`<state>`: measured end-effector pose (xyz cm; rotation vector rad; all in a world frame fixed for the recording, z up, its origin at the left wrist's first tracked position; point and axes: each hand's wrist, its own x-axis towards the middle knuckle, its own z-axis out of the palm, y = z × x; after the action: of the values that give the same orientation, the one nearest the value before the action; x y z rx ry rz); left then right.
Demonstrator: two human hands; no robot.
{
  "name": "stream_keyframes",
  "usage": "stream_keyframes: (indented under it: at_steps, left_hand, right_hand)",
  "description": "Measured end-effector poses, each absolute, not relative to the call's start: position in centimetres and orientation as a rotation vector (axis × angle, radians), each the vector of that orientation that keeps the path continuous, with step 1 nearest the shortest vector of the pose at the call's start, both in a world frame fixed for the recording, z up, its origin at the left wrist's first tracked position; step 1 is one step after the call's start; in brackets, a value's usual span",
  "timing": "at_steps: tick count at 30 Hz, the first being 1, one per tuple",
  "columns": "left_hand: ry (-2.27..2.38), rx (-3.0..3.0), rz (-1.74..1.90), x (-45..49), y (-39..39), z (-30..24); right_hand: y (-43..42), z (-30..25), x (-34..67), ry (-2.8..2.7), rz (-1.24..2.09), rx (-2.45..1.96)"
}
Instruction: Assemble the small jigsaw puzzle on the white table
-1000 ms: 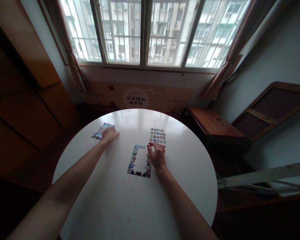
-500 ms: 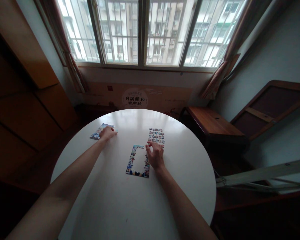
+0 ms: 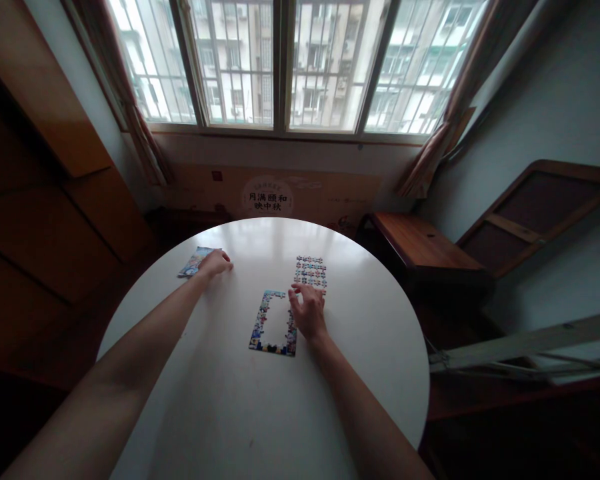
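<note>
My left hand point(image 3: 217, 263) rests near the far left of the white round table point(image 3: 220, 400), beside a colourful picture sheet point(image 3: 193, 262) that it partly covers. Its fingers are drawn together; whatever is between the tips is too small to make out. Over the upper right edge of a rectangular jigsaw puzzle border point(image 3: 259, 325) is my right hand point(image 3: 309, 312), fingers loosely bent and apart, with nothing visible in them. The border's middle is bare table. Just beyond that hand lie loose puzzle pieces point(image 3: 311, 266) in several rows, the nearest partly hidden by the fingers.
A wooden bench point(image 3: 425, 243) stands past the table's right side, with a framed wooden panel point(image 3: 535, 207) leaning on the wall. Barred windows point(image 3: 325, 67) and a printed banner point(image 3: 320, 190) are ahead. Wooden cabinets point(image 3: 45, 220) line the left.
The view has shifted slightly, so the table sits a little further left. Both hands stay almost where they were; the bluish bit seen at the left fingertips earlier no longer shows clearly.
</note>
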<state>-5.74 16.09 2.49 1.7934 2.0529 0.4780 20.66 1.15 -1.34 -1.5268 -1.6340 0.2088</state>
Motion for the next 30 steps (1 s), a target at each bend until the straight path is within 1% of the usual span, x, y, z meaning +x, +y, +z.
stream_keyframes:
  at_steps: [8,30]
  left_hand:
    - [2.017,1.781,0.373,-5.3,16.5,2.4]
    - [1.963,1.762,0.385,-4.4,16.8,1.8]
  right_hand:
    - [1.1,-1.2,20.7,-1.631,0.213,-1.529]
    - [1.4,-1.5,20.9,-1.630,0.191,-1.516]
